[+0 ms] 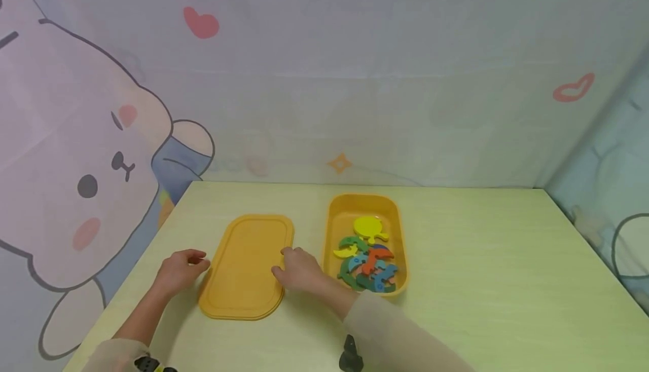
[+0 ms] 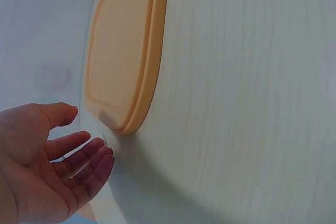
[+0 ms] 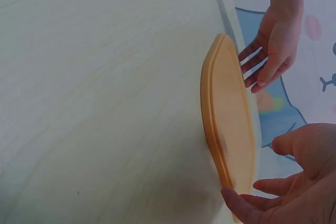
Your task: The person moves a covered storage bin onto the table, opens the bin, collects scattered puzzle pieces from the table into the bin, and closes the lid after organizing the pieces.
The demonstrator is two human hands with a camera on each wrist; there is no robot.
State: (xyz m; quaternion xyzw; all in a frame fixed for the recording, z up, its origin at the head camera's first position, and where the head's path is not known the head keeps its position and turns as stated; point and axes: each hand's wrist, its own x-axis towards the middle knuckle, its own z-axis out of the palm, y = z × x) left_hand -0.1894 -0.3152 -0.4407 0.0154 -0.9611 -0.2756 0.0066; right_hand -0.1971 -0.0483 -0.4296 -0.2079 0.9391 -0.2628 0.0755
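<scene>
A flat yellow-orange plastic lid with rounded corners lies on the table, left of the matching box. My left hand is beside its left edge, fingers relaxed and nothing held; the left wrist view shows this hand apart from the lid. At the lid's right edge is my right hand, thumb and fingers spread loosely. In the right wrist view a fingertip of the right hand overlaps the lid's rim; whether it touches cannot be told.
Right of the lid stands an open yellow-orange box. Inside lie a bright yellow turtle-like piece and several green, blue and red-orange flat pieces. The pale table meets a printed cloth backdrop behind.
</scene>
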